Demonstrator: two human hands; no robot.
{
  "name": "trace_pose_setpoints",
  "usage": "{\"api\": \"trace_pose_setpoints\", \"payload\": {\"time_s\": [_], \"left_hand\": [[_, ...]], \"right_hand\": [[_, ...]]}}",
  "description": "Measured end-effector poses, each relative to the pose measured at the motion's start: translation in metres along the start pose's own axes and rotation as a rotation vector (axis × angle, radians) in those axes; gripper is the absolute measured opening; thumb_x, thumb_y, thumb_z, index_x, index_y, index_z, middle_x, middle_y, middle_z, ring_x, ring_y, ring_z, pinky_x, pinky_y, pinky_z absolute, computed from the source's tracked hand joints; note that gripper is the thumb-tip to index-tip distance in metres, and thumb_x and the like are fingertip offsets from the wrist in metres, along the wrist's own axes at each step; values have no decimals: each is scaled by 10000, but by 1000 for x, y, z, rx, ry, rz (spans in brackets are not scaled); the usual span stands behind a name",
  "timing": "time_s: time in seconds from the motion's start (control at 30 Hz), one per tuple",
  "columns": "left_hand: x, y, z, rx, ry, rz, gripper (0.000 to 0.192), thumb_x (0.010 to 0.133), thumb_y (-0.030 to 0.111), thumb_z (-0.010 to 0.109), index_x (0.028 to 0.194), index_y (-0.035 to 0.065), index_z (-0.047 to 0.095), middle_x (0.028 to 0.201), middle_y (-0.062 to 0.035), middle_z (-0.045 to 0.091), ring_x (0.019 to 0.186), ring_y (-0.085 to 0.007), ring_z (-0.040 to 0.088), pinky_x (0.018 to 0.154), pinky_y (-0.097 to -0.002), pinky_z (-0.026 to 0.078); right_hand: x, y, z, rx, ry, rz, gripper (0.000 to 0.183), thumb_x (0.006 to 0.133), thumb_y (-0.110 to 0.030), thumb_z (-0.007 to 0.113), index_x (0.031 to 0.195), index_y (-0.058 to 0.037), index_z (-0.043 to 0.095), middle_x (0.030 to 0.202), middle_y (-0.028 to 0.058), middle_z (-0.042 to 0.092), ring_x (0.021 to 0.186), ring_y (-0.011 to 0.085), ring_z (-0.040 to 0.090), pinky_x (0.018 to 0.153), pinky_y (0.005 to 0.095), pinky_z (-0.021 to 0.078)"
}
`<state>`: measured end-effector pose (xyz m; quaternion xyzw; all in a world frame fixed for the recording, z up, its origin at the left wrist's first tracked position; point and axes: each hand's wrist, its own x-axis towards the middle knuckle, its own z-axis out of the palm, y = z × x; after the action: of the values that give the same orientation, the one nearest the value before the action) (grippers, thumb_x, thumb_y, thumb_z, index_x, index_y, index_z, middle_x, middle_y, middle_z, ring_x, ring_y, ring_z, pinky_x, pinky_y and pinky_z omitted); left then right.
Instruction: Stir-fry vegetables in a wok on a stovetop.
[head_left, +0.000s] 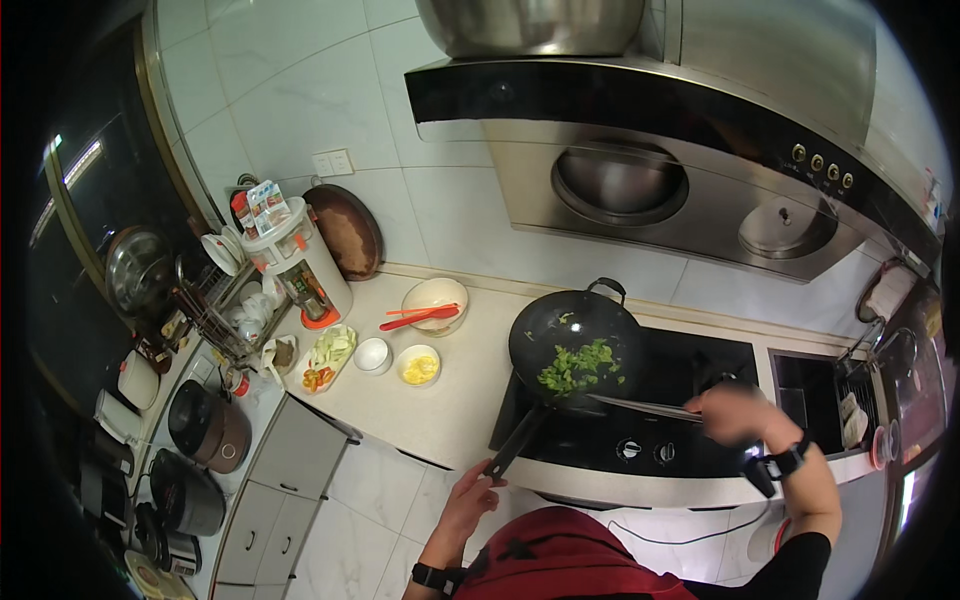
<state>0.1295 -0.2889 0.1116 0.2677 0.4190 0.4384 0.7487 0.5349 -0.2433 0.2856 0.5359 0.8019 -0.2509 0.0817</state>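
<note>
A black wok (536, 330) stands on the left side of the black glass gas hob (570, 442). Chopped green vegetables (581, 366) lie in a loose heap in it. My left hand (471, 493) grips the end of the wok's long handle (520, 439). In my right hand (731, 415), blurred, is a long metal cooking utensil (652, 407), probably a spatula. It reaches over the wok's near rim to the edge of the greens, and its tip is hard to make out.
Left of the wok are a bowl (457, 294) with a red spoon (420, 318), a bowl of yellow food (418, 369), a small white bowl (373, 355) and a plate of cut vegetables (330, 356). A range hood (645, 112) overhangs the hob. A sink (806, 409) lies right.
</note>
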Motion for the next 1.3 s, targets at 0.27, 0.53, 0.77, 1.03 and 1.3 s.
{"api": "trace_pose_setpoints", "payload": {"time_s": [0.27, 0.53, 0.77, 1.03, 1.3], "left_hand": [[3, 1, 2, 23, -2, -19, 447, 885, 101, 460, 1313, 38, 347, 971, -136, 596, 626, -114, 511, 580, -235, 434], [1, -3, -1, 20, 42, -11, 447, 887, 94, 449, 1315, 24, 339, 957, -137, 603, 620, -114, 509, 570, -241, 427], [0, -5, -1, 7, 1, -7, 455, 882, 101, 457, 1315, 27, 337, 962, -139, 603, 611, -109, 505, 562, -234, 425], [-2, -5, 8, 30, -23, -1, 455, 877, 100, 460, 1312, 33, 345, 969, -131, 600, 606, -99, 494, 553, -216, 411], [-6, -1, 8, -6, 29, -16, 454, 873, 76, 461, 1313, 47, 352, 975, -145, 598, 608, -101, 500, 554, -222, 414]], "right_hand": [[77, 24, 39, -356, 303, 175, 294, 596, -26, 596, 886, -67, 623, 828, 147, 631, 834, 321, 609, 730, 399, 500], [-11, -24, -74, -614, -15, 215, 318, 621, -44, 609, 922, -135, 653, 909, 76, 640, 959, 265, 583, 811, 363, 481], [67, 22, 18, -238, 328, 181, 302, 611, -33, 580, 909, -64, 623, 858, 168, 622, 890, 329, 588, 754, 396, 483], [91, 51, 108, 481, 437, 139, 314, 604, 9, 498, 902, -37, 585, 741, 209, 579, 777, 332, 591, 687, 355, 448], [-6, 3, -9, 116, 50, 77, 400, 607, -5, 528, 1002, -37, 586, 824, 214, 598, 821, 342, 597, 672, 365, 463]]}}
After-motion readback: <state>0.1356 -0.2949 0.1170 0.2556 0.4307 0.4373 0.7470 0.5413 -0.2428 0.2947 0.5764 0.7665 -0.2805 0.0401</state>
